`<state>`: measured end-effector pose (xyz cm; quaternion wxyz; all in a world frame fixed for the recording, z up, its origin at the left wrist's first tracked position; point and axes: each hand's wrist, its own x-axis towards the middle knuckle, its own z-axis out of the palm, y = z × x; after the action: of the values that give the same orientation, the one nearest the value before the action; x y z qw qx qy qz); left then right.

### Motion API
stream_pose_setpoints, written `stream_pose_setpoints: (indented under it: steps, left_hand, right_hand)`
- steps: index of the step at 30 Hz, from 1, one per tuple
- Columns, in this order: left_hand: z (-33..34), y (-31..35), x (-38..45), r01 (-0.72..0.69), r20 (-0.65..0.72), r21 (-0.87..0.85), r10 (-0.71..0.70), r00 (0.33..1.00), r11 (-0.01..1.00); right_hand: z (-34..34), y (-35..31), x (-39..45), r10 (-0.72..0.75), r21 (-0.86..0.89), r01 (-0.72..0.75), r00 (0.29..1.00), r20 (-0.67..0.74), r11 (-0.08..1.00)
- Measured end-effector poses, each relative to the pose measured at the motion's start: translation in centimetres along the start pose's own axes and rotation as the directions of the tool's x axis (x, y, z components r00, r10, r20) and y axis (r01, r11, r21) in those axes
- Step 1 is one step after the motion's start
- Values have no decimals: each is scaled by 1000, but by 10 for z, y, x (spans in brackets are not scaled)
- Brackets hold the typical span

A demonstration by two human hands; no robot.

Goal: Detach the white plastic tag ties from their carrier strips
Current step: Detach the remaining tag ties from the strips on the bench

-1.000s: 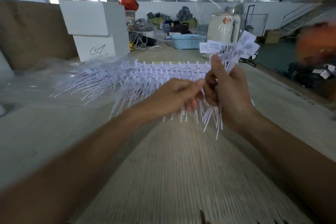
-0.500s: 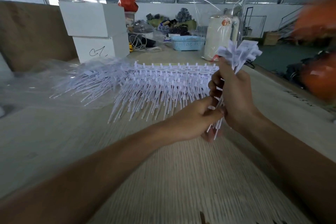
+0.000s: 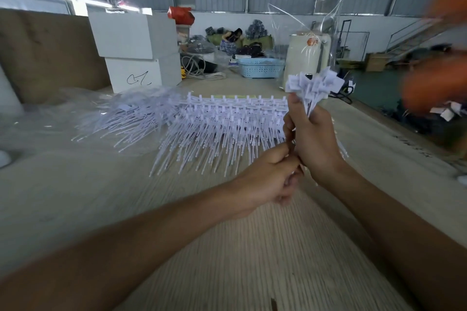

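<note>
My right hand grips an upright bunch of detached white tag ties, their flat tag heads fanned out above my fist. My left hand is curled just below and left of it, pinching the lower tails of that bunch. Behind my hands, a stack of carrier strips with several rows of ties still attached lies on the table. Further left lies a loose heap of ties on clear plastic.
The wooden table stretches ahead. Two stacked white boxes stand at the back left, a blue basket and a pale roll in clear wrap at the back. A blurred orange shape fills the right edge.
My left hand has dropped from the top of the carrier strips down to the tails of the bunch. My right hand has stayed up with the bunch.
</note>
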<state>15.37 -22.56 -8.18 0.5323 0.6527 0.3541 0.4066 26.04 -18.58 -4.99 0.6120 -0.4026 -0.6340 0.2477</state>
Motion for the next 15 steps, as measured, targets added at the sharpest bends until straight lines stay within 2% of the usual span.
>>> stream_pose_setpoints:
  steps: [4, 9, 12, 15]
  left_hand:
    - [3, 0, 0, -59, -88, 72, 65, 994, 996]
    - [-11, 8, 4, -101, -116, 186, 124, 986, 977]
    - [-41, 15, 5, -109, -197, 320, 179, 964, 941]
    - [-85, 23, -6, -101, -299, 441, 252, 920, 892]
  right_hand:
    - [0, 3, 1, 29, 43, -29, 1000, 0, 999]
    - [-3, -2, 4, 73, 62, -76, 996, 44, 995]
    - [6, -11, 14, 57, 38, -66, 978, 201, 997]
    - [30, -25, 26, 102, -61, -86, 923, 371, 994]
